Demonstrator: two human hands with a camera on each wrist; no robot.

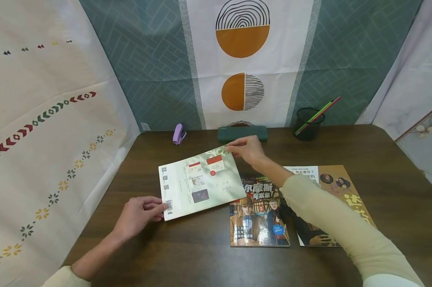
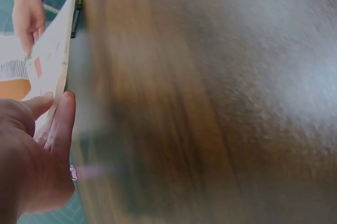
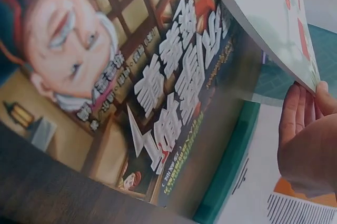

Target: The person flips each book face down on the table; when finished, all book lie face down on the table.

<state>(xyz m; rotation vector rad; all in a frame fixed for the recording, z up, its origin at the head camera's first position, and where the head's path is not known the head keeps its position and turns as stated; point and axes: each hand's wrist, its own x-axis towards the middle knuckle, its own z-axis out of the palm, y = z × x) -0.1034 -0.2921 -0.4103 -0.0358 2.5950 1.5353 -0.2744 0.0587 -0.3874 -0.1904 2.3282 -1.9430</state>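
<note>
A pale green book [image 1: 216, 187], its barcode side facing up, is held tilted above the table between both hands. My left hand [image 1: 142, 215] pinches its lower left corner, thumb on top and fingers beneath, as the left wrist view also shows. At the upper right corner my right hand [image 1: 247, 150] pinches the edge between thumb and fingers. Just right of it lies a comic-style book [image 1: 259, 223] with a detective on the cover, partly overlapped by the pale book in the head view. The right wrist view shows that cover [image 3: 121, 71] close up.
A brown book [image 1: 336, 179] with a white strip lies at the right, partly hidden by my right sleeve. Along the table's back edge stand a purple stapler [image 1: 178, 134], a dark green case [image 1: 242, 132] and a black mesh pen cup [image 1: 306, 129] with pencils. Curtains hang behind.
</note>
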